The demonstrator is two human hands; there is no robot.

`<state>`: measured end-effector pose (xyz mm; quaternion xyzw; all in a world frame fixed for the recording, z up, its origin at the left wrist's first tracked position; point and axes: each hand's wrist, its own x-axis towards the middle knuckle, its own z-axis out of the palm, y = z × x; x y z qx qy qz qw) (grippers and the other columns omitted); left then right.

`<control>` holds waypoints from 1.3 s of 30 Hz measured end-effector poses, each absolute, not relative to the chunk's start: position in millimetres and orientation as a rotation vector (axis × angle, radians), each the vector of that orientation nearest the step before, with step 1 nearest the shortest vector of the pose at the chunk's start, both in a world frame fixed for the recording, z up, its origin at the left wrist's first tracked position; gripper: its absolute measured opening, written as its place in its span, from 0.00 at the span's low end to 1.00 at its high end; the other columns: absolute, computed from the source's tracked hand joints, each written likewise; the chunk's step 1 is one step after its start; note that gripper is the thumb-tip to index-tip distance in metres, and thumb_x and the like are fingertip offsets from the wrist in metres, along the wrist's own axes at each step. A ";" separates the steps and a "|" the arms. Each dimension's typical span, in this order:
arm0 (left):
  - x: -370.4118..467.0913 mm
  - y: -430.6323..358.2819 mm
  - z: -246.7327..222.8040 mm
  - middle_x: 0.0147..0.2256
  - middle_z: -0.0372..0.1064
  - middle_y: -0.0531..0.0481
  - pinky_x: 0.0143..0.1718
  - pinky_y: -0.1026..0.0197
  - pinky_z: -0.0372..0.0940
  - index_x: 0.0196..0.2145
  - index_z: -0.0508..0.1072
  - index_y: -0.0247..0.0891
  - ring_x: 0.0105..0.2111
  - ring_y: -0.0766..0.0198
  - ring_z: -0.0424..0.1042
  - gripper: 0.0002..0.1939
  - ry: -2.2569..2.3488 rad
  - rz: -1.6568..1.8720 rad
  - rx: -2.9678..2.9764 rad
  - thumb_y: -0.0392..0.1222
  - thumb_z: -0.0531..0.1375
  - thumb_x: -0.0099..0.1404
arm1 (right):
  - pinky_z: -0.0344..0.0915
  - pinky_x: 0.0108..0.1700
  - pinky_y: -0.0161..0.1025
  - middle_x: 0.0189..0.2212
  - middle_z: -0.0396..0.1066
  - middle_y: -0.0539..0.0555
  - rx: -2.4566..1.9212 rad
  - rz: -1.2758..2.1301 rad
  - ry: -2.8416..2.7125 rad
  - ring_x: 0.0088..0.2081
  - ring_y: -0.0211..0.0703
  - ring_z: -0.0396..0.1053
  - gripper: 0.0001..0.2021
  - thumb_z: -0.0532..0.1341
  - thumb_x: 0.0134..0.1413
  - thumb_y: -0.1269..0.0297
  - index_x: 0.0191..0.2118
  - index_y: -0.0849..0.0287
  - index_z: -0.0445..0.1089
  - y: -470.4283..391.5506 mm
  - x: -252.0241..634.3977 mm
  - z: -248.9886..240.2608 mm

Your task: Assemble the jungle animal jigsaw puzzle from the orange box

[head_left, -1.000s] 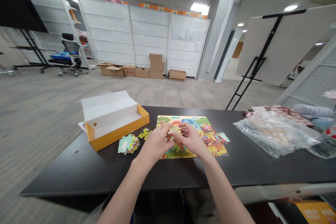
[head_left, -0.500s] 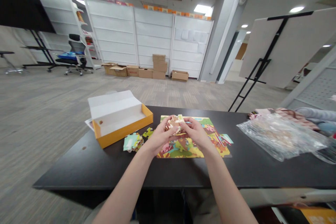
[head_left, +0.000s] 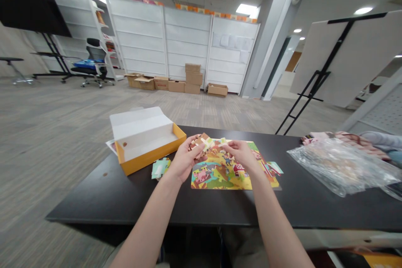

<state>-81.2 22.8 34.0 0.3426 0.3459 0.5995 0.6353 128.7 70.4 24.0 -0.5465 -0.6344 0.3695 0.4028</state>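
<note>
My left hand is closed around a small stack of jigsaw puzzle pieces, mostly brown and cream. Beside it, my right hand pinches one pale green and white puzzle piece between thumb and fingers. Both hands are raised over a colourful farm picture sheet that lies flat on the black table. Left of the sheet sits a pile of light green puzzle pieces, partly hidden by my left forearm. More pieces rest at the sheet's right edge.
An open yellow box with a white lid stands at the left on the black table. Clear plastic bags and folded cloth lie to the right. Beyond the table are cardboard boxes and a board on a black stand.
My hands have moved apart. The right one has drawn a puzzle piece away from the stack, while the left keeps the rest. The view has shifted slightly.
</note>
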 end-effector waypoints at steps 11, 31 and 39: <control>-74.0 17.8 24.6 0.22 0.65 0.60 0.17 0.72 0.60 0.40 0.73 0.38 0.17 0.76 0.60 0.28 0.946 1.296 0.903 0.56 0.74 0.48 | 0.59 0.33 0.37 0.35 0.79 0.56 -2.086 0.343 -1.938 0.38 0.49 0.75 0.10 0.64 0.56 0.54 0.34 0.56 0.76 67.2 129.6 11.0; -60.5 19.1 18.6 0.30 0.70 0.55 0.18 0.71 0.61 0.41 0.73 0.36 0.20 0.74 0.64 0.28 0.959 1.235 0.942 0.56 0.74 0.49 | 0.62 0.46 0.41 0.44 0.74 0.59 -1.850 0.125 -2.171 0.46 0.50 0.71 0.10 0.58 0.61 0.66 0.42 0.56 0.76 66.2 131.7 0.5; -62.1 15.8 21.5 0.28 0.65 0.57 0.21 0.69 0.67 0.41 0.74 0.37 0.19 0.76 0.62 0.28 0.872 1.146 0.911 0.54 0.75 0.49 | 0.63 0.47 0.45 0.41 0.76 0.63 -1.946 0.078 -1.876 0.44 0.54 0.73 0.08 0.59 0.57 0.65 0.37 0.58 0.77 67.9 155.3 -3.6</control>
